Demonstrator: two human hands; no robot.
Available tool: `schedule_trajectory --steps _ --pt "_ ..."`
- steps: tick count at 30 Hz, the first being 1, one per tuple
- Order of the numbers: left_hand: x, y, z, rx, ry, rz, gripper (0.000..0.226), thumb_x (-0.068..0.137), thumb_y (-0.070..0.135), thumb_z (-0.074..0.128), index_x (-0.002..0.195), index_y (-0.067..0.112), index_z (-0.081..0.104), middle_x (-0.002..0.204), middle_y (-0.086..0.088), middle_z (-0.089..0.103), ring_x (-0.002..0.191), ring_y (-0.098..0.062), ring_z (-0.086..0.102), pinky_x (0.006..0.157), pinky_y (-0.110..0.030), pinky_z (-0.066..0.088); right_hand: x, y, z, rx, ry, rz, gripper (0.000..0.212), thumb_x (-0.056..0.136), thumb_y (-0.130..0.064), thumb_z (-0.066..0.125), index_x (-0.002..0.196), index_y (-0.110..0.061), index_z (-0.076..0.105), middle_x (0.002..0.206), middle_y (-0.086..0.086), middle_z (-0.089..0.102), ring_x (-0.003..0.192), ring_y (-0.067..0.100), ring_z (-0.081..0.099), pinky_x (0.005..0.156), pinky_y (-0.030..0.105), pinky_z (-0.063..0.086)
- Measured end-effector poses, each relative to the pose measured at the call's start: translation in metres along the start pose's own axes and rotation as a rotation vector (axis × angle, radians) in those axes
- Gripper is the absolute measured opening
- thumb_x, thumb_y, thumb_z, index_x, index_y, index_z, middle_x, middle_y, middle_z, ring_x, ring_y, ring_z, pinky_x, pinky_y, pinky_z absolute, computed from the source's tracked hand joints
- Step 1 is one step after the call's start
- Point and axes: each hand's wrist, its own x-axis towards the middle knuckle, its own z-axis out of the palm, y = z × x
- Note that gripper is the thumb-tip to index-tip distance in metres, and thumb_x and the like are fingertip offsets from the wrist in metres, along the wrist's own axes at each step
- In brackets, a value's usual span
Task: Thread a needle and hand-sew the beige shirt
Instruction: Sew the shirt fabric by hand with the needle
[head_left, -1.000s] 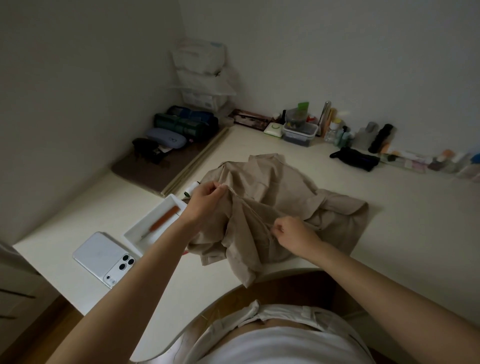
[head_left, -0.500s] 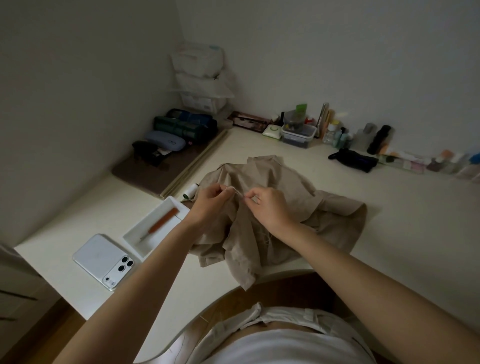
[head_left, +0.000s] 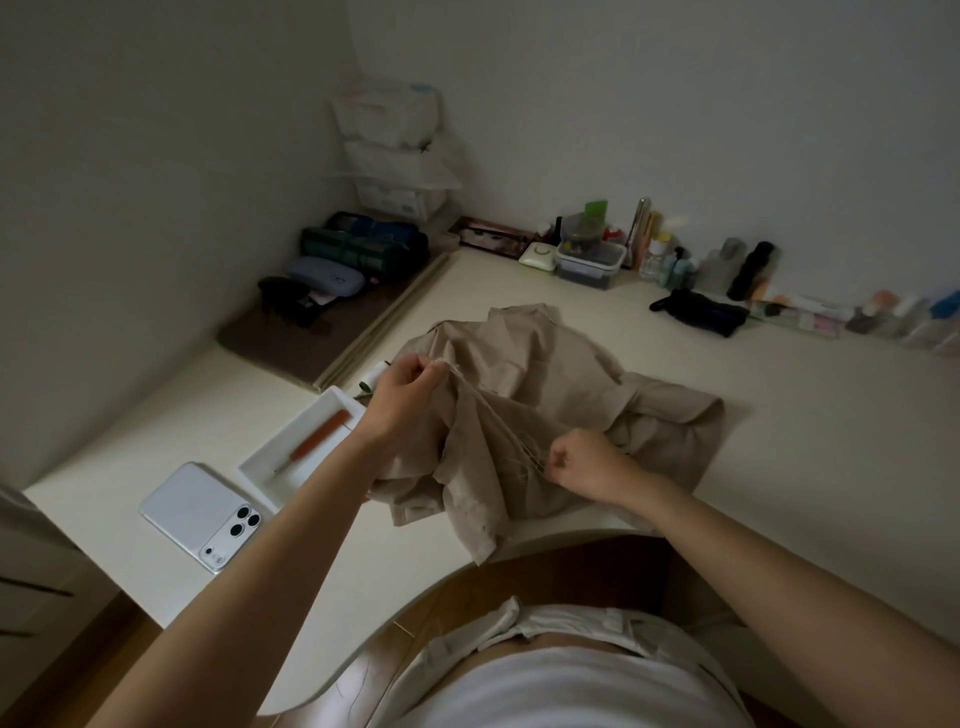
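Observation:
The beige shirt (head_left: 550, 395) lies crumpled on the white desk (head_left: 779, 441), one flap hanging over the front edge. My left hand (head_left: 402, 389) pinches a raised fold of the shirt at its left side. My right hand (head_left: 587, 462) is nearer to me, over the shirt's front part, fingers curled on the end of a pale thread (head_left: 498, 415) that runs taut from the pinched fold. The needle itself is too small to make out. A white thread spool (head_left: 375, 375) lies just behind my left hand.
A white tray (head_left: 270, 470) with an orange-handled tool (head_left: 314, 441) sits left of the shirt, a white phone (head_left: 200, 514) beside it. Bottles, a clear box (head_left: 589, 262) and a black pouch (head_left: 698, 312) line the back wall. Cases and stacked packs fill the left corner.
My right hand has drawn away from my left hand, down and toward me, pulling the thread taut across the shirt. My left hand has stayed on the fold.

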Motion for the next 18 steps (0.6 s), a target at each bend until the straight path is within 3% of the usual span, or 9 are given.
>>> schedule_trajectory --steps 2,4,7,10,12,14,17,18 --pt "0.0 0.001 0.001 0.002 -0.007 -0.003 0.022 0.097 0.03 0.05 0.092 0.009 0.057 0.087 -0.006 0.06 0.079 -0.014 0.057 0.073 -0.023 0.047 0.001 0.004 -0.001 -0.008 0.003 0.034 0.014 0.089 -0.015 0.059 0.087 -0.009 0.071 0.09 0.007 0.071 0.087 0.021 0.066 0.081 0.033 0.053" --pt "-0.001 0.001 0.001 0.001 -0.012 0.002 0.023 0.098 0.029 0.05 0.093 0.008 0.057 0.087 -0.006 0.061 0.08 -0.014 0.057 0.073 -0.023 0.047 0.0 -0.002 -0.004 0.04 0.123 -0.001 0.019 0.091 -0.007 0.055 0.104 -0.009 0.068 0.104 0.007 0.069 0.098 0.02 0.064 0.083 0.024 0.048" --pt "-0.004 0.005 0.004 -0.001 -0.009 0.019 0.022 0.098 0.026 0.049 0.093 0.006 0.057 0.085 -0.006 0.059 0.077 -0.012 0.056 0.07 -0.019 0.048 -0.004 -0.028 -0.013 0.18 0.332 -0.137 0.026 0.094 -0.007 0.054 0.119 -0.006 0.061 0.102 0.001 0.067 0.089 0.006 0.061 0.077 0.006 0.04" --pt "-0.008 0.009 0.009 -0.022 -0.017 0.036 0.018 0.098 0.021 0.049 0.093 0.006 0.056 0.083 -0.01 0.055 0.072 -0.011 0.053 0.062 -0.013 0.046 -0.003 -0.053 -0.015 0.298 0.389 -0.223 0.034 0.091 -0.021 0.062 0.122 -0.007 0.06 0.107 0.005 0.068 0.098 0.014 0.064 0.081 0.009 0.043" --pt "-0.01 0.011 0.011 -0.019 -0.035 0.041 0.017 0.099 0.021 0.049 0.092 0.006 0.056 0.084 -0.012 0.054 0.074 -0.017 0.052 0.063 -0.017 0.046 0.001 -0.064 -0.013 0.322 0.367 -0.225 0.04 0.089 -0.025 0.065 0.124 -0.007 0.058 0.11 0.007 0.067 0.102 0.016 0.064 0.083 0.012 0.044" --pt "-0.012 0.013 0.011 -0.018 -0.055 0.041 0.017 0.099 0.02 0.048 0.091 0.006 0.055 0.083 -0.011 0.054 0.074 -0.016 0.052 0.065 -0.017 0.046 0.006 -0.072 -0.013 0.288 0.368 -0.247 0.034 0.09 -0.025 0.064 0.118 -0.007 0.061 0.101 0.004 0.068 0.089 0.01 0.063 0.075 0.006 0.041" --pt "-0.014 0.014 0.01 -0.036 -0.06 0.04 0.017 0.099 0.019 0.047 0.091 0.006 0.055 0.08 -0.004 0.055 0.069 -0.008 0.053 0.06 -0.01 0.047 0.009 -0.078 -0.016 0.266 0.417 -0.308 0.008 0.091 -0.017 0.061 0.088 -0.011 0.065 0.067 -0.008 0.057 0.056 -0.002 0.048 0.056 0.005 0.034" --pt "-0.014 0.014 0.01 -0.037 -0.053 0.039 0.018 0.099 0.019 0.047 0.092 0.005 0.055 0.08 -0.004 0.055 0.069 -0.008 0.053 0.06 -0.01 0.047 0.007 -0.079 -0.017 0.27 0.43 -0.324 0.011 0.091 -0.016 0.061 0.081 -0.014 0.061 0.059 -0.01 0.051 0.048 -0.001 0.045 0.054 0.005 0.035"
